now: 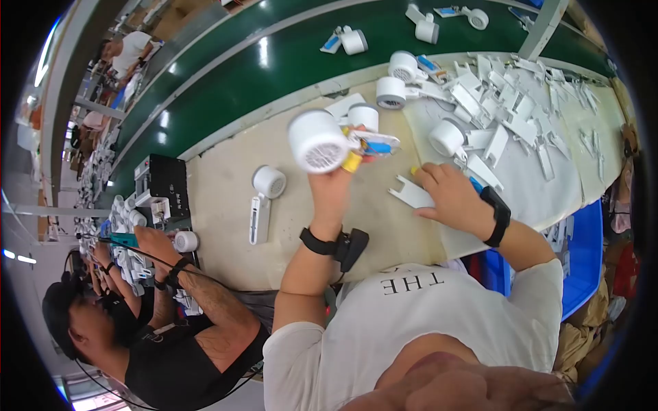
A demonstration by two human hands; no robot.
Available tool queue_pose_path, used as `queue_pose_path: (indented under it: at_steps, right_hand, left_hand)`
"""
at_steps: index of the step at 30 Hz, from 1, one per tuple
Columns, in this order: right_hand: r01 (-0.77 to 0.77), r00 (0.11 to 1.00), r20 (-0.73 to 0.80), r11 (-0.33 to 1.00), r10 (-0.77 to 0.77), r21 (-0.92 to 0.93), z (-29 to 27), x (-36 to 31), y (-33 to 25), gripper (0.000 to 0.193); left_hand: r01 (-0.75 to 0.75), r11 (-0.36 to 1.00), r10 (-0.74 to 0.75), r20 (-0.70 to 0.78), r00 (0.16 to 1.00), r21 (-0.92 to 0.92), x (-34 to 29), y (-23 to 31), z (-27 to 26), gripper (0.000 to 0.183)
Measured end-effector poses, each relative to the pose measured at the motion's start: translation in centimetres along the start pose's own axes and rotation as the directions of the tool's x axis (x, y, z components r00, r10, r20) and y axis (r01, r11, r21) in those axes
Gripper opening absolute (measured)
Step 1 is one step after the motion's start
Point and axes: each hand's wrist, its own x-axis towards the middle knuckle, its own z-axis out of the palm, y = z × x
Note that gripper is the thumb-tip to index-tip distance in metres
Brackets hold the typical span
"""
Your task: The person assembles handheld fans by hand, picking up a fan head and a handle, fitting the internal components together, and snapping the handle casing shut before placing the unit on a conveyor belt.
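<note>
fan: held in left hand above tabletop, long axis crosswise, grille facing wearer, open handle pointing right | left forearm: reaching straight ahead | right hand: palm down, thumb apart, at cover, grip cannot be told | cover: notched end pointing left
</note>
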Motion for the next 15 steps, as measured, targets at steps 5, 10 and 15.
queue_pose_path:
  at_steps: [5,10,15]
  right_hand:
    - [-0.067,0.998,0.009,0.995,0.067,0.071,0.7,0.1,0.9,0.038]
    - [0.015,0.972,-0.217,0.908,0.084,0.419,-3.5,1.3,-0.3,0.037]
    - [0.422,0.879,-0.353,0.867,-0.320,0.266,-3.0,2.8,-2.3,0.034]
  left_hand:
    - [-0.072,0.975,0.069,0.020,0.997,0.209,-1.3,-1.7,-1.1,0.038]
    - [-0.085,0.991,0.081,0.041,0.996,0.099,-1.5,-1.4,0.2,0.037]
    - [-0.002,0.999,0.005,0.075,0.997,-0.033,-1.7,-1.4,1.3,0.043]
